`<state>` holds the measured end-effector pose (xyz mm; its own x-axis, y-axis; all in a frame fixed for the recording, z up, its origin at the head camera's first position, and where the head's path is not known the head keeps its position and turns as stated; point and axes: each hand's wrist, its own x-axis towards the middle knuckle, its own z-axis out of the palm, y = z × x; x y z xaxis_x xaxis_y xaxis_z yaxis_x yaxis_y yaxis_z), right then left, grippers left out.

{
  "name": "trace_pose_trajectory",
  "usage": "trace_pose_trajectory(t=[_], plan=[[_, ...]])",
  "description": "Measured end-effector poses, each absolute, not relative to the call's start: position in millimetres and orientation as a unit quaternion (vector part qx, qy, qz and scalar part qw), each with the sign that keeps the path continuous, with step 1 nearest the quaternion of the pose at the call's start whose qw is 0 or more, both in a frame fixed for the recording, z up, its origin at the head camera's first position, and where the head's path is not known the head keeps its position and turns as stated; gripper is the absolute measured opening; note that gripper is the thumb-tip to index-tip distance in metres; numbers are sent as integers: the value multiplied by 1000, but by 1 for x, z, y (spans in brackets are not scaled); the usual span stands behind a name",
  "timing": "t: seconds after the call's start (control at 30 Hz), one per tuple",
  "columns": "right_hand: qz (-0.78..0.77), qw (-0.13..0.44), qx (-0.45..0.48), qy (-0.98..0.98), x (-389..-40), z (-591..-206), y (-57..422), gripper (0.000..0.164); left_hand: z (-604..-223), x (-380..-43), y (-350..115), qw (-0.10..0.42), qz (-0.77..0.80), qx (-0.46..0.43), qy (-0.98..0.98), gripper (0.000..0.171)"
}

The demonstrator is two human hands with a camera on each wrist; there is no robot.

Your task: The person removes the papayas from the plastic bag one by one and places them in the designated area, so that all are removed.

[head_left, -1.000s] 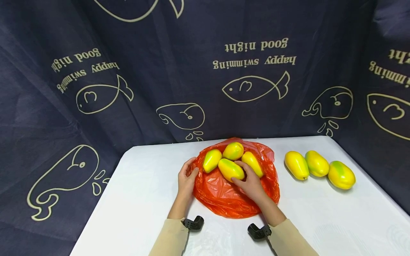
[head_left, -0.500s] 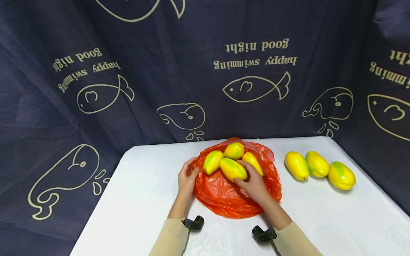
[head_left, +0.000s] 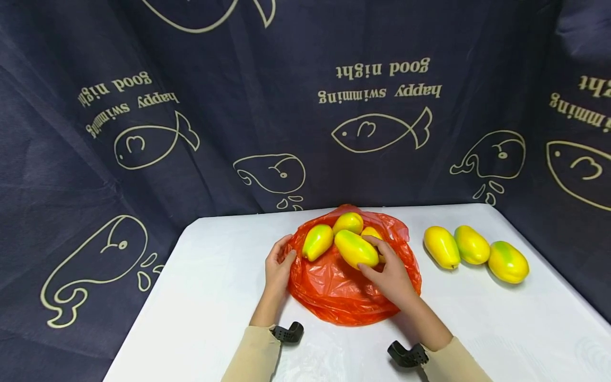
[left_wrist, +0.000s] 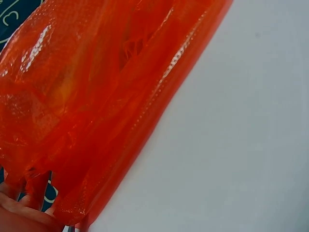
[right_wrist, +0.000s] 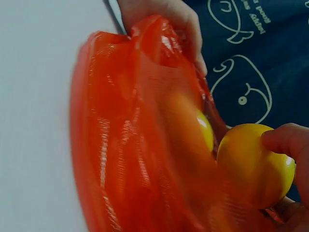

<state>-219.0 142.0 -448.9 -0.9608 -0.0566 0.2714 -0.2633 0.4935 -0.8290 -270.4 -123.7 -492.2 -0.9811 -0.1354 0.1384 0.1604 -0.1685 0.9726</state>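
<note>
A red plastic bag (head_left: 329, 297) lies with its mouth spread on the white table. The left hand (head_left: 279, 265) holds the bag's left rim; in the right wrist view its fingers curl at the bag's edge. My right hand (head_left: 391, 270) grips a smooth oval yellow-green fruit (head_left: 355, 249), like a mango or papaya, above the bag's opening. In the right wrist view this fruit (right_wrist: 253, 164) sits between thumb and fingers, beside the bag's rim. More such fruits are in the bag: one at left (head_left: 317, 242), one at back (head_left: 348, 223), and one partly hidden behind the right hand (head_left: 371, 232).
Three similar yellow-green fruits lie on the table right of the bag: a left one (head_left: 441, 247), a middle one (head_left: 471, 244) and a right one (head_left: 508, 262). A dark blue curtain (head_left: 286, 106) with fish drawings hangs behind the white table (head_left: 205, 297).
The right hand has moved right and lifted the fruit it grips, which now covers more of the fruit at the bag's right side. The left hand has stayed on the rim.
</note>
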Motion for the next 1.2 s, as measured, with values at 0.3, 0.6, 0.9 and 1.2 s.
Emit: trace_pose_trajectory(t=[0.3,0.6,0.9,1.2], plan=[[480,121,83,-865,-208,-440,162,63,-490,-269,-124,90,-763,-7,-640,43],[466,139,72,-871,-194,-433,181,67,-489,-268,-125,90,-762,-7,-641,43],[467,153,62,-869,-187,-429,202,66,-490,-268,-124,89,-767,-8,-636,43],[478,188,64,-856,-176,-430,225,66,-490,-268,-124,93,-764,-5,-638,43]])
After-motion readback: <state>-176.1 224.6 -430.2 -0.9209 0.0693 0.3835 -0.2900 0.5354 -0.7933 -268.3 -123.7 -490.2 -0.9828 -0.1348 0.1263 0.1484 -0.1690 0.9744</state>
